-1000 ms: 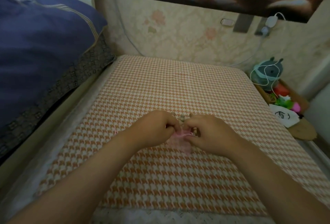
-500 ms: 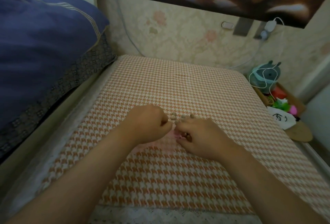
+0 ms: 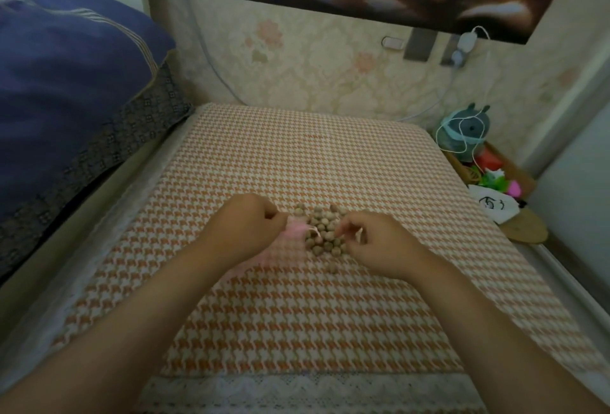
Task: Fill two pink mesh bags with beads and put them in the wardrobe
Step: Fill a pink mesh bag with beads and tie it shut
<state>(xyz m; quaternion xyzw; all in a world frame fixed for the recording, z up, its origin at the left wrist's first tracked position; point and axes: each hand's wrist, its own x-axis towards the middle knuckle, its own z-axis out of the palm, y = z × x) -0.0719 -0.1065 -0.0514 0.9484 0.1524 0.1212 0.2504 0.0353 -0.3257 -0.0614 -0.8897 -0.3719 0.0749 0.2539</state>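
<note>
Over on the checked desk (image 3: 297, 156), left hand (image 3: 244, 225) is gripping the pink mesh bag (image 3: 295, 230). Right hand (image 3: 379, 245) is curling beside the beads (image 3: 325, 234), can't tell if it's holding one. Bag's looking floppy and light and the beads roll, so I'd be holding the rim.

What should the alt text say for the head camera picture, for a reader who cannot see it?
Seen from above, a person's left hand grips a pink mesh bag on an orange-and-white checked cloth, while the right hand reaches with curled fingers into a pile of small tan beads next to it. Blue bedding lies to the left.
</note>
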